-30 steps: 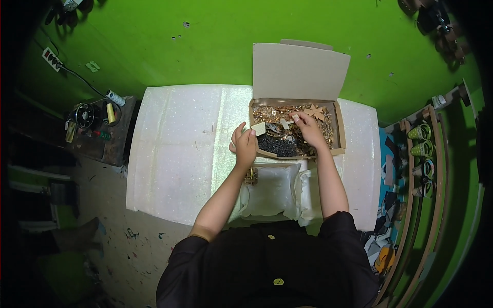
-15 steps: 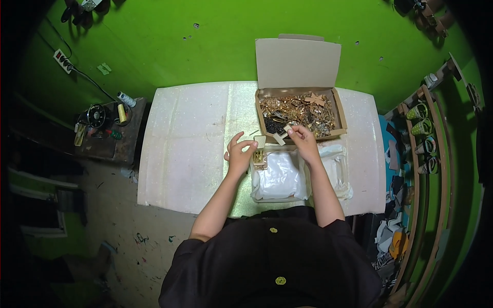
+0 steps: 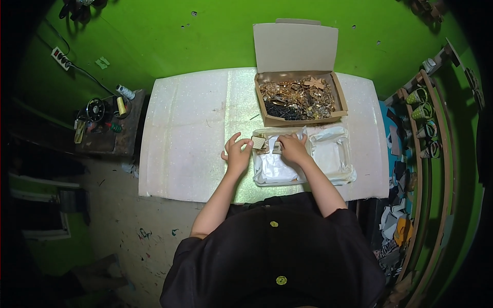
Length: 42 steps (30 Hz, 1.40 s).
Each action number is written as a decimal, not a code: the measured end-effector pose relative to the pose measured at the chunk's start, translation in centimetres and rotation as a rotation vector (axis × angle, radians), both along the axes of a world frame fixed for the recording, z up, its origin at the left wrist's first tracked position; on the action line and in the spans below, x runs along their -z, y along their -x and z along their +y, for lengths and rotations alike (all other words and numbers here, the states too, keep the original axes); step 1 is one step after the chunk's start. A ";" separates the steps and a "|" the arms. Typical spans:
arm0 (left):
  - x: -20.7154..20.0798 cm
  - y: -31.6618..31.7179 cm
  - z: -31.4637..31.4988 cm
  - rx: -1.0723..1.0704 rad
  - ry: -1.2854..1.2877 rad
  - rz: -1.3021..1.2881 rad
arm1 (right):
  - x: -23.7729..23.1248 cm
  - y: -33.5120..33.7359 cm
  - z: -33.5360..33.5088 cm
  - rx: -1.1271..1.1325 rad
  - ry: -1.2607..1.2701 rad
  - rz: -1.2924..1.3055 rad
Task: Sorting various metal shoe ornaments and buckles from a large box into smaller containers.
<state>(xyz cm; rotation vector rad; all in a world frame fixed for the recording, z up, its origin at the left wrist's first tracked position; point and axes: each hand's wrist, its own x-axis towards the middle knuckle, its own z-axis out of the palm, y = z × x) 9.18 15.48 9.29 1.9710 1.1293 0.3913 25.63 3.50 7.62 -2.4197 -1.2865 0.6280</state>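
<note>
My left hand [image 3: 237, 155] pinches a small beige square piece [image 3: 258, 142] between thumb and finger, the other fingers spread. Under that piece, small gold-coloured items [image 3: 263, 150] lie at the far left corner of a shallow clear tray lined with white plastic [image 3: 277, 172]. Over the same tray, my right hand [image 3: 294, 149] reaches down with bent fingers. At its fingertips is a small beige-and-grey flat piece [image 3: 277, 148], partly hidden. Just beyond the tray stands an open cardboard box [image 3: 303, 122], heaped with gold, brown and black metal ornaments [image 3: 298, 95].
A second white-lined tray [image 3: 331, 156] adjoins at the right. The table [image 3: 185, 133] has a glittery white cover. Left of it, a dark side table [image 3: 110, 141] carries thread spools [image 3: 121, 105] and a black wheel [image 3: 96, 112]. A rack with green sandals [image 3: 422, 111] stands right.
My right hand has come from the cardboard box's front edge down to the lined tray with its small piece. My left hand still pinches the beige square. The view has shifted slightly.
</note>
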 end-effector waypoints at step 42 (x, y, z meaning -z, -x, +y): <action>1.6 -0.7 -0.6 -0.044 0.055 -0.050 | 4.1 3.3 -1.2 0.113 -0.121 -0.471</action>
